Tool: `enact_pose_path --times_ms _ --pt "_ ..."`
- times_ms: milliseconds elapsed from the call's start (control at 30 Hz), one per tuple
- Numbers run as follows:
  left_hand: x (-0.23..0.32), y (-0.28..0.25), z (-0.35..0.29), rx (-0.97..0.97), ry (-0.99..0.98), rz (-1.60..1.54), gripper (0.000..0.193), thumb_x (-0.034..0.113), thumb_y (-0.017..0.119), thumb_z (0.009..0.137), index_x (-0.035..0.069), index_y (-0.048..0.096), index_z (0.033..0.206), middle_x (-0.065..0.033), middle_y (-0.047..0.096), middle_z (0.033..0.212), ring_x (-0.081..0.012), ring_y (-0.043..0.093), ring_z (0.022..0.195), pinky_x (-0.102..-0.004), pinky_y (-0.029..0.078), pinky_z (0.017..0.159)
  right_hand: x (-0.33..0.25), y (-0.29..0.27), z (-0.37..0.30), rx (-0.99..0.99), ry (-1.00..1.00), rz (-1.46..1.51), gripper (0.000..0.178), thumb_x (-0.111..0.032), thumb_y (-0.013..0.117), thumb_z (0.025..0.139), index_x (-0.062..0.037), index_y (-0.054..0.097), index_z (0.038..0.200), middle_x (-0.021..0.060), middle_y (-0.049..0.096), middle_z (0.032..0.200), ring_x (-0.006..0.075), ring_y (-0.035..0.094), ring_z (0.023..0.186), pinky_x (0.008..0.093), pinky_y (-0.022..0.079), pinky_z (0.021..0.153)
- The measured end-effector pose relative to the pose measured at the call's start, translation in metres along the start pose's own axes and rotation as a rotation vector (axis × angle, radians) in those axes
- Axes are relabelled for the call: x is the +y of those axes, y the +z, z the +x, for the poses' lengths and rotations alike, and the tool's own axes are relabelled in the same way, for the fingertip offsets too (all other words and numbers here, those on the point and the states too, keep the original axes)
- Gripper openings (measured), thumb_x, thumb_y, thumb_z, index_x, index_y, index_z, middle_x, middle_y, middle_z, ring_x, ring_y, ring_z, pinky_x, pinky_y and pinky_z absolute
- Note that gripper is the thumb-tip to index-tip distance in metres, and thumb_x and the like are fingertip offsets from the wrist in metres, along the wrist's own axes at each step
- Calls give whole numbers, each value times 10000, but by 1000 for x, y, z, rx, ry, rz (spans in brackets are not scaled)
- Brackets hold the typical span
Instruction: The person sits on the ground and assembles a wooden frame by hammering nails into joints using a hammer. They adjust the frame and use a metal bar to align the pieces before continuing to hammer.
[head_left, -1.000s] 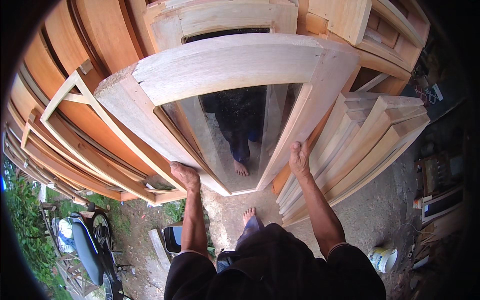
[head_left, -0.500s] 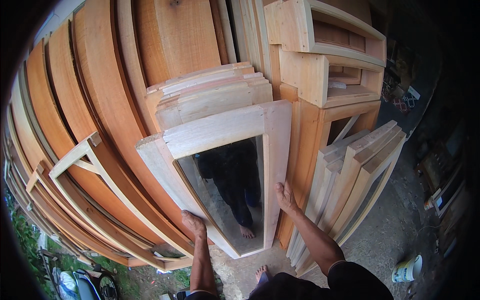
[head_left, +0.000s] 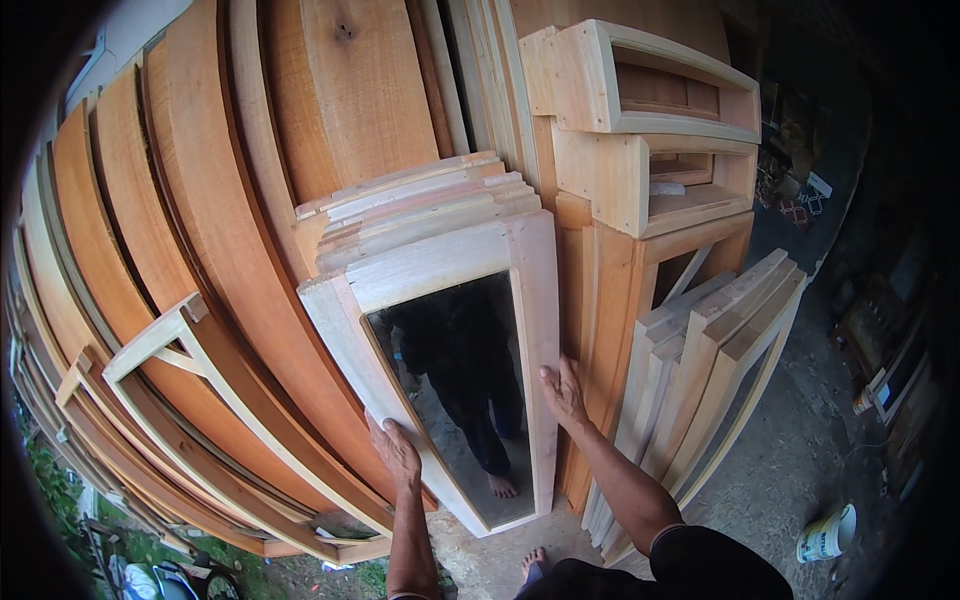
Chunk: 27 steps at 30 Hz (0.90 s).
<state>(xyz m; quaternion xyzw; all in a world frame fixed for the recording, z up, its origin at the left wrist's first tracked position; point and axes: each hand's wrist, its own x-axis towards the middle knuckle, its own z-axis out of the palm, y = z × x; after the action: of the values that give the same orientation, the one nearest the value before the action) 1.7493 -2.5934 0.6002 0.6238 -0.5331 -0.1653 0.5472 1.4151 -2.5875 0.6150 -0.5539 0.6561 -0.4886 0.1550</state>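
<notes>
- Head view, looking down: my two hands hold a pale wooden frame with a mirror pane standing nearly upright, tilted a little to the left, at the centre of the picture.
- My left hand sits at about 7 o'clock from the pane's middle, grip closed over the frame's left rail, fingers wrapped on its edge.
- My right hand sits at about 3 o'clock, palm and fingers pressed flat against the frame's right rail; the grip is clamped on that outer edge.
- The frame's lower end rests on the ground near my bare foot, at 6 o'clock.
- The pane reflects a dark standing figure and a bare foot.
- Just behind the frame's top, toward 12 o'clock, leans a stack of similar pale frames, touching it or very close; I cannot tell which.
- From 9 to 11 o'clock, long reddish-brown planks lean in a curved row, with a thin pale frame propped against them.
- At 1 o'clock stand boxy pale wooden frames, stacked one over another.
- At 3 to 4 o'clock more pale frames lean together, just beside my right forearm.
- At 5 o'clock, well apart, a white bucket stands on the ground.
</notes>
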Motion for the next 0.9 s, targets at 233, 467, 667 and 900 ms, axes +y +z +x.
enact_pose_path --times_ms 233,467,667,900 --pt "-1 -2 17 -184 -150 -89 619 529 367 1048 40 413 1425 -293 649 1176 -456 629 1104 -494 471 942 -2 10 -2 15 -40 16 788 -479 579 979 -89 259 1585 270 407 1379 444 442 1298 474 367 1126" --pt "-7 -2 -5 95 -7 3 623 457 441 1051 3 389 1474 -264 486 1433 -393 484 1314 -452 388 1086 -18 -19 -24 -75 72 13 815 -359 639 961 -132 192 1603 263 416 1412 442 455 1306 474 382 1123" --pt "21 12 -96 173 102 -132 608 377 458 1070 -74 381 1471 -248 432 1486 -363 450 1333 -432 356 1119 -8 -61 -165 -247 -86 2 644 -229 639 965 -84 367 1530 236 549 1289 380 563 1180 436 451 1024" --pt "124 70 -209 -456 -50 -711 431 240 500 1068 -37 468 1396 -162 539 1338 -228 520 1231 -359 412 1059 58 -127 -353 -897 350 -53 540 -401 593 967 -79 561 1398 221 673 1110 372 658 1055 460 499 929"
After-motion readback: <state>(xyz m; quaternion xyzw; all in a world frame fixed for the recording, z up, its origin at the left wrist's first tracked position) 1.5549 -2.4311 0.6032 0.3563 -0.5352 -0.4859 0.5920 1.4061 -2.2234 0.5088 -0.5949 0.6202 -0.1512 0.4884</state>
